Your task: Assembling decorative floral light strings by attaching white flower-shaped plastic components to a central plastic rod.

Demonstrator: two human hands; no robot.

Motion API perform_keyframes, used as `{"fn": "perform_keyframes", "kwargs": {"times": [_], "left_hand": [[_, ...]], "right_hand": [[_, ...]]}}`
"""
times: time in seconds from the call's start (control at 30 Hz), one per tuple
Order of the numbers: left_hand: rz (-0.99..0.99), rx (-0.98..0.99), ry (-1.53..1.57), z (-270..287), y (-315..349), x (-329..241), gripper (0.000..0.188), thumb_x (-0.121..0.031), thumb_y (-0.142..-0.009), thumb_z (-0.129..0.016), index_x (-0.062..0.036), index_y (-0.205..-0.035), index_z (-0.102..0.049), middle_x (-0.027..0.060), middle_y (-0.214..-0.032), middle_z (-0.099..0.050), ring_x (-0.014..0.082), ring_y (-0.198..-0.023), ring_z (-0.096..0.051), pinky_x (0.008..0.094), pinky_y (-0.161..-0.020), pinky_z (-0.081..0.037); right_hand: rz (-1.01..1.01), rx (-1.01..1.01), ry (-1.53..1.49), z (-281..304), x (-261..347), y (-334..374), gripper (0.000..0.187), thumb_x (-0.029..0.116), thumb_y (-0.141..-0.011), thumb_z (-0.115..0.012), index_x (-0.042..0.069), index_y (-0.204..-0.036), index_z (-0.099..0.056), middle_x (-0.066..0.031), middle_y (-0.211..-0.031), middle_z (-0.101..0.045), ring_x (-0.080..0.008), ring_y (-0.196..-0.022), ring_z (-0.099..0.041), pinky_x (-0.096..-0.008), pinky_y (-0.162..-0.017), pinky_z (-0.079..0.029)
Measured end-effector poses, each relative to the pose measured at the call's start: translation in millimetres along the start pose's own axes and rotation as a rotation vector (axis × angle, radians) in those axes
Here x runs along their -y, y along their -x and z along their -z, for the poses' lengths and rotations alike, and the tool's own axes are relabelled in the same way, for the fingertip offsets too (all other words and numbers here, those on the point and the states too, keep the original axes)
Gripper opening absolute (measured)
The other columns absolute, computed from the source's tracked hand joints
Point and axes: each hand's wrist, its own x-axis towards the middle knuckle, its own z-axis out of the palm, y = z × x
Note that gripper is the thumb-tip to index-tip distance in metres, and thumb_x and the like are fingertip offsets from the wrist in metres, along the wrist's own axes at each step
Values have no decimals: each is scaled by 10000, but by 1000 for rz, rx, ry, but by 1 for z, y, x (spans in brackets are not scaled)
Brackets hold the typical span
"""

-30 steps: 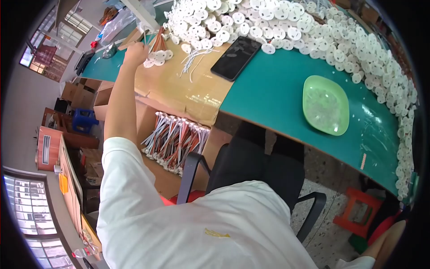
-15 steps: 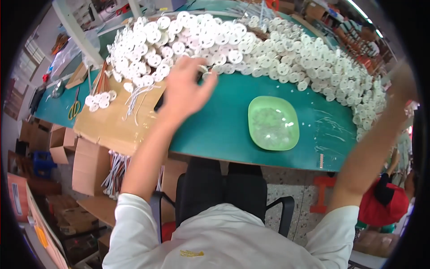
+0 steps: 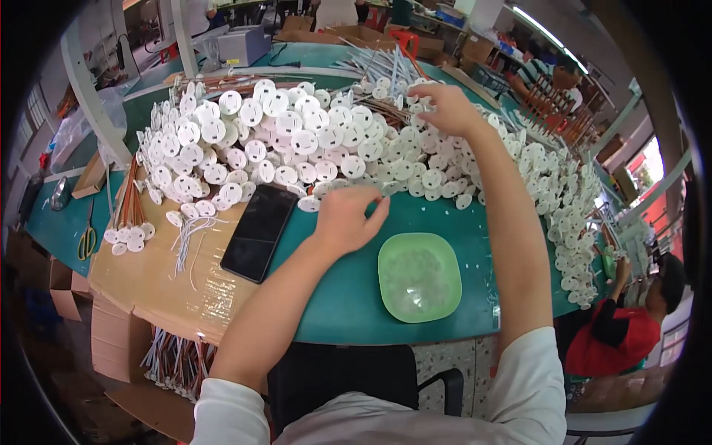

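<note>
Centrally, white discs (image 3: 303, 142) lie heaped across the counter (image 3: 334, 315), above the phone (image 3: 259, 233) and bowl (image 3: 386, 282). The right hand (image 3: 449, 110), upper right of centre, is over them, fingers loosely parted; the left hand (image 3: 348, 221), at their lower edge, has curled fingers, thumb apart. Whether either pinches anything cannot be told. When reaching in, a light grip on one disc would probably disturb its neighbours least.

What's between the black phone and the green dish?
In the head view, the left hand and its forearm cross between the phone and the dish, with bare green tabletop showing beside them.
</note>
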Motion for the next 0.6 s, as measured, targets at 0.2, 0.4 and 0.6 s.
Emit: {"fn": "perform_keyframes", "kwargs": {"times": [0.2,0.4,0.6], "left_hand": [[-112,104,0,-9,9,1,120,-134,-784,-706,-57,-712,-648,73,-567,-558,234,-483,-551,353,-473,-429],[-40,119,76,-8,3,-9,127,-132,-790,-722,-48,-724,-656,72,-570,-566,211,-486,-560,336,-473,-431],[79,62,478,16,7,-50,317,-64,-827,-718,-31,-1140,-680,89,-838,-714,136,-733,-680,276,-672,-532]], "right_hand": [[-97,264,233,2,-3,-29,278,43,-664,-792,75,-938,-758,-124,-932,-731,-291,-896,-690,-383,-777,-549],[73,169,-63,70,30,8,203,89,-670,-818,32,-855,-756,-99,-792,-735,-207,-704,-702,-315,-662,-532],[30,-426,-502,61,109,135,152,24,-766,-767,5,-914,-743,-106,-850,-740,-153,-768,-708,-269,-709,-550]]}}
